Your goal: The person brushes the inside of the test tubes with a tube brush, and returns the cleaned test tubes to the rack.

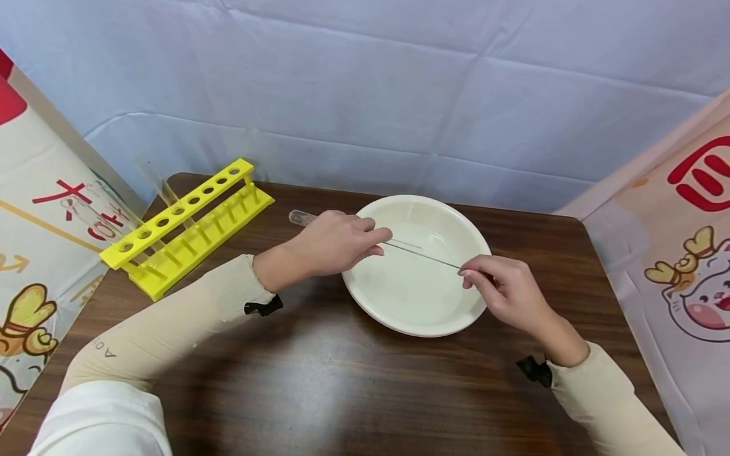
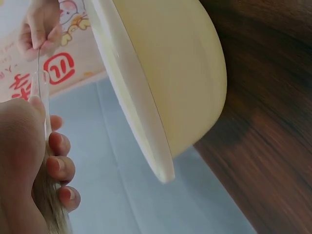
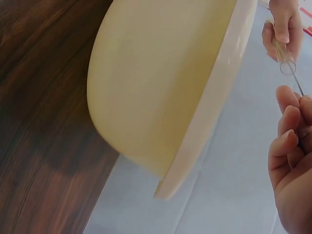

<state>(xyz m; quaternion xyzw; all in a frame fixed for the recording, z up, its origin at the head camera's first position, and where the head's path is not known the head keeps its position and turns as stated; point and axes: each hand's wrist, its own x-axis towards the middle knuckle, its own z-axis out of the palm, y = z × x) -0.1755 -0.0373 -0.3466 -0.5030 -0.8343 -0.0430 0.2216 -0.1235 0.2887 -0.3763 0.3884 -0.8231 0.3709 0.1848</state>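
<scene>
Over the white basin [image 1: 419, 310], my left hand [image 1: 338, 244] grips a clear glass test tube [image 1: 301, 218], its rounded end poking out on the left and its mouth facing right. Pale brown bristles of a test tube brush [image 2: 51, 204] show inside the tube in the left wrist view. From the mouth runs the brush's thin twisted wire handle [image 1: 426, 255]. Thumb and fingertips of my right hand [image 1: 507, 288] pinch the wire's far end, above the basin's right side. In the right wrist view the tube's open mouth [image 3: 287, 67] surrounds the wire.
A yellow test tube rack [image 1: 213, 244] stands at the back left of the dark wooden table [image 1: 342, 392]. Two clear tubes lean in its holes, one tube [image 1: 163, 188] near the middle. Pale blue cloth [image 1: 371, 95] hangs behind, with printed panels at both sides.
</scene>
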